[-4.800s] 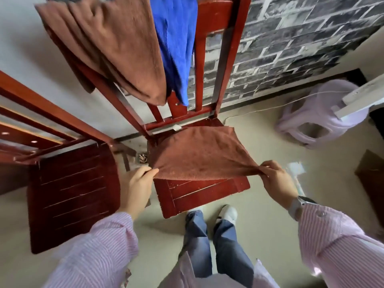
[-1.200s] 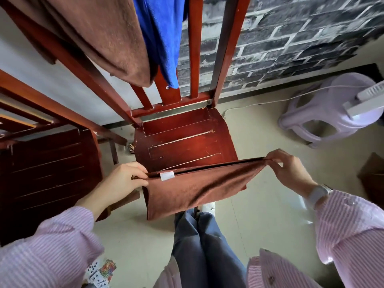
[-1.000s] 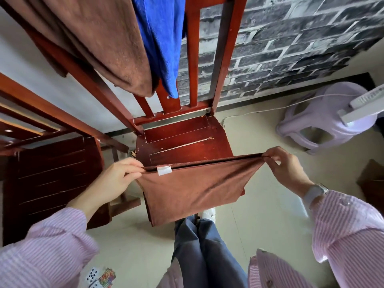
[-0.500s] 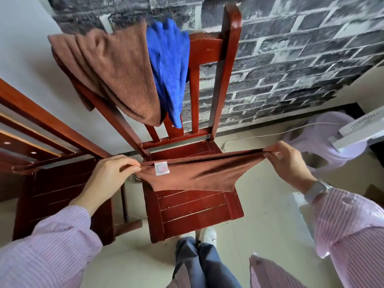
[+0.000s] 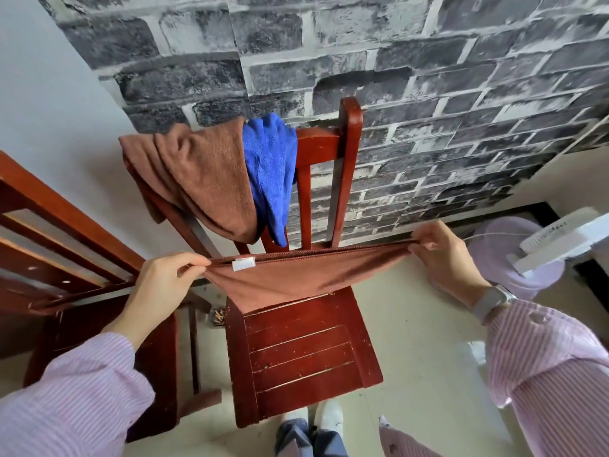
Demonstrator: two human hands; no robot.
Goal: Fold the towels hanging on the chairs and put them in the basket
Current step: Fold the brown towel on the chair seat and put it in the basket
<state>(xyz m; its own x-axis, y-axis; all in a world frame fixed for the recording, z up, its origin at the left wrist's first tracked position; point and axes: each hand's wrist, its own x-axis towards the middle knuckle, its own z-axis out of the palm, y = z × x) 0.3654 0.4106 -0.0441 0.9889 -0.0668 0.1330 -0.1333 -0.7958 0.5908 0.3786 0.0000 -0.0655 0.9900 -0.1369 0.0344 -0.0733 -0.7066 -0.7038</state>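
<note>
Brown terry is pinched at both ends: the fingers (image 5: 184,263) of the left hand (image 5: 161,285) nip one top corner of the folded brown towel (image 5: 296,275), and those of the right hand (image 5: 441,255) nip the other, so the doubled edge runs taut between them with a white label (image 5: 244,263) near the left end. The cloth sags in a shallow pouch whose lower fold rests on the back of the red chair seat (image 5: 303,351). To fold it well, I would keep the edges matched and the tension even, lay it flat on the seat, then bring one hand across to the other so the corners meet squarely. A second brown towel (image 5: 201,179) and a blue towel (image 5: 270,169) hang over the chair's top rail (image 5: 319,143), not yet folded. Another red chair (image 5: 59,258) stands to the left. No basket is in view.
</note>
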